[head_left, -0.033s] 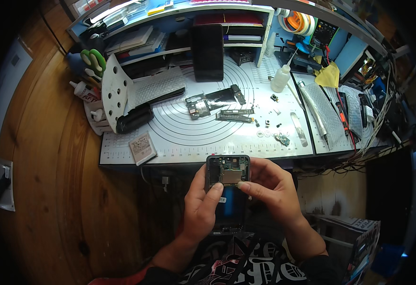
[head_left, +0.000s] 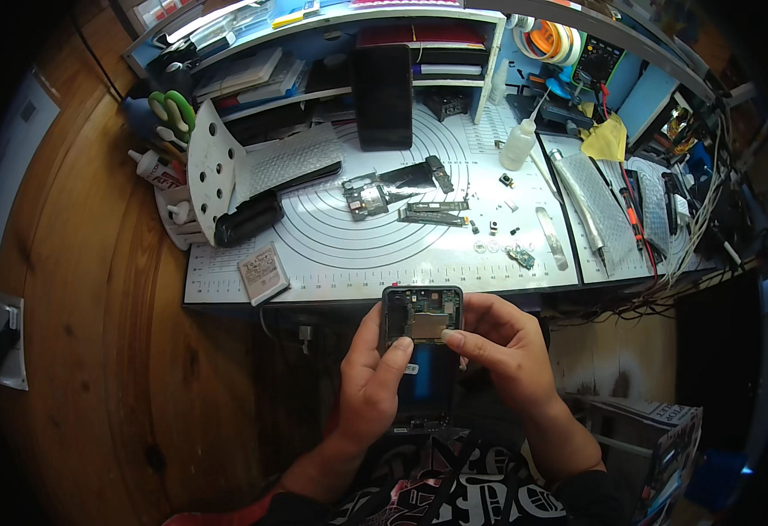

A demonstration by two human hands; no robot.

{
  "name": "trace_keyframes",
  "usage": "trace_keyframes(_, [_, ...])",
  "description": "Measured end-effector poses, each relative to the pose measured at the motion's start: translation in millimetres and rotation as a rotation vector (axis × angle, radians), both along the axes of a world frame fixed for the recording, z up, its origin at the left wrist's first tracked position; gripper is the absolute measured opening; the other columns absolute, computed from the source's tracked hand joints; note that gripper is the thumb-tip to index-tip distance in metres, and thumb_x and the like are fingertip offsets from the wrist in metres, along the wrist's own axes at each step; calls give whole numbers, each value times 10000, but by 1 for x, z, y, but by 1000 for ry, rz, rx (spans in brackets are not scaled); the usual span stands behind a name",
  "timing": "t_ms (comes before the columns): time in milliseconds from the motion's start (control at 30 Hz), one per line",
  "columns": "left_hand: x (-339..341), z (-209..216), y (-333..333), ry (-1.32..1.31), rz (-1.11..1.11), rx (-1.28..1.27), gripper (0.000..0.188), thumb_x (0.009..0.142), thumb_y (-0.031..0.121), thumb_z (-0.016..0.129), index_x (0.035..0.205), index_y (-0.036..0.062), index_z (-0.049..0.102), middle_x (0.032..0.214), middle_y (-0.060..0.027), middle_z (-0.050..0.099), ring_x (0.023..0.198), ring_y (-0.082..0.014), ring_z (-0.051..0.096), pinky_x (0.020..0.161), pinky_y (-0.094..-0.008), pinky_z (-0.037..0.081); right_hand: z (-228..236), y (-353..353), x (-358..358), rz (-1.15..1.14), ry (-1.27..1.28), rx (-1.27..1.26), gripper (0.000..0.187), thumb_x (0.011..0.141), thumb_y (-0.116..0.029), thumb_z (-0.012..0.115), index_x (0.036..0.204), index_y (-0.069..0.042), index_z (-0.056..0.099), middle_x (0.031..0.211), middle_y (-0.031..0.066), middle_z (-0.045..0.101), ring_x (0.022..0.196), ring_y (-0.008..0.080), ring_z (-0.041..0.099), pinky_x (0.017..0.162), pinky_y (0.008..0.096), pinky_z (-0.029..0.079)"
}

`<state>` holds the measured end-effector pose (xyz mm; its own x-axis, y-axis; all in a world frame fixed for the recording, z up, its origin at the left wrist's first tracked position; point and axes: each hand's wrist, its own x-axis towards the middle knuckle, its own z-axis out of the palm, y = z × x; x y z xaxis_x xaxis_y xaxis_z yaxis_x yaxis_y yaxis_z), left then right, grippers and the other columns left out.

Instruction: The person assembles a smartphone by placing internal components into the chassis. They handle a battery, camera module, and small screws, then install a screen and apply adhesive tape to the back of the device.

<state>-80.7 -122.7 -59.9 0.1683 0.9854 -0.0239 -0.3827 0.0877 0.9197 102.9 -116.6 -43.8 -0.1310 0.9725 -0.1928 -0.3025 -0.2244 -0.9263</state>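
An opened smartphone (head_left: 425, 377) is held upright in front of me, just off the desk's near edge, with its back cover off. At its top end a green circuit board with a copper-coloured shield (head_left: 429, 325) is exposed. My left hand (head_left: 373, 377) wraps the phone's left side, its thumb lying at the shield's lower left corner. On the opposite side, my right hand (head_left: 508, 355) grips the edge, fingers behind and thumb tip pressed at the board's lower right corner. Both palms hide the phone's sides.
On the desk mat (head_left: 331, 254) lie phone frame parts (head_left: 366, 195), long thin parts (head_left: 434, 213), a small circuit board (head_left: 520, 256) and a battery (head_left: 263, 273). A dark phone screen (head_left: 384, 96) stands behind them. A dropper bottle (head_left: 518, 145) and cables (head_left: 677, 215) are to the right.
My right thumb has shifted slightly upward on the board's lower right corner, and the phone has moved a touch to the right. The desk items are unchanged.
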Motion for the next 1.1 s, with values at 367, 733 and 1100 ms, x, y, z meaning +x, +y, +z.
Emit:
trace_keyframes(367, [-4, 2, 6, 88, -19, 7, 434, 987, 54, 638, 1384, -55, 497, 1222, -98, 659, 1101, -112, 613, 952, -275, 492, 0, -1, 1, 17, -11, 20, 242, 939, -88, 768, 1153, 1, 697, 881, 11, 717, 655, 32, 593, 554, 191, 453])
trace_keyframes(733, [2, 2, 1, 55, -28, -36, 285, 995, 50, 658, 1252, -20, 558, 1050, -16, 651, 847, -23, 568, 718, -200, 484, -7, -3, -5, -19, -63, 25, 135, 938, -153, 781, 930, -40, 707, 759, -21, 678, 586, 9, 557, 510, 180, 416])
trace_keyframes(1100, [-5, 13, 4, 94, -53, -5, 374, 971, 6, 617, 1337, -54, 567, 1118, -112, 710, 1005, -94, 646, 890, -234, 511, -3, -7, 1, -48, -22, 68, 92, 944, -88, 759, 939, -11, 710, 802, -21, 693, 662, 5, 573, 557, 182, 434])
